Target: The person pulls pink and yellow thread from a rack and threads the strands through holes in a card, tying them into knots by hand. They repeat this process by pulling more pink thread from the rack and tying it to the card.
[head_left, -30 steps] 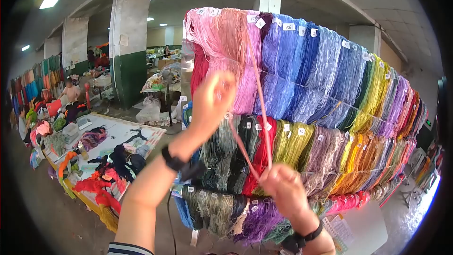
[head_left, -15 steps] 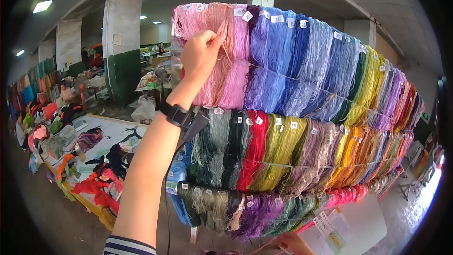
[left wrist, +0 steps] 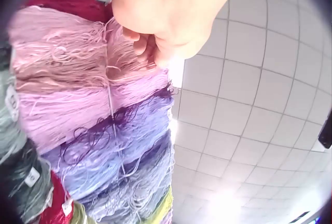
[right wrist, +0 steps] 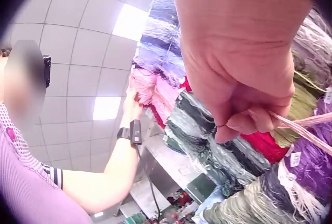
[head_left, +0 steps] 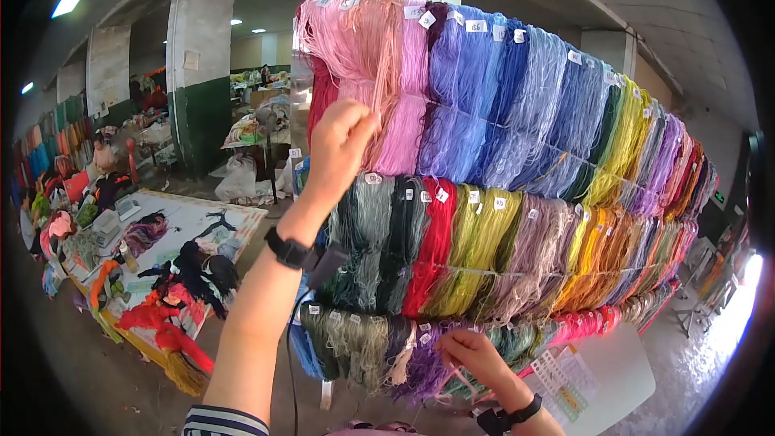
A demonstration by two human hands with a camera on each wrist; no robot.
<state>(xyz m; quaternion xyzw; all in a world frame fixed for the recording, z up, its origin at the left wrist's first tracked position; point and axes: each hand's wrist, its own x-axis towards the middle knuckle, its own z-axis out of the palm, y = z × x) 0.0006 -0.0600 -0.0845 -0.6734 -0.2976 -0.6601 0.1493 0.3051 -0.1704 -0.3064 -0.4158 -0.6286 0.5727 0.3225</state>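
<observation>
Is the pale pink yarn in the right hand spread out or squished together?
Squished together: the pale pink yarn leaves the right hand's curled fingers in narrow bands.

Head view: wide, set at the person's brow, facing forward and slightly down, the hanging yarn [head_left: 476,250] at middle distance. Left wrist view: very near the left hand [left wrist: 171,6], turned sideways, pink skeins [left wrist: 57,47] to one side, ceiling [left wrist: 249,104] to the other. Right wrist view: close at the right hand [right wrist: 238,52], taking in yarn, ceiling and the wearer's torso [right wrist: 36,182]. Common to all three: pink skeins, left hand.
</observation>
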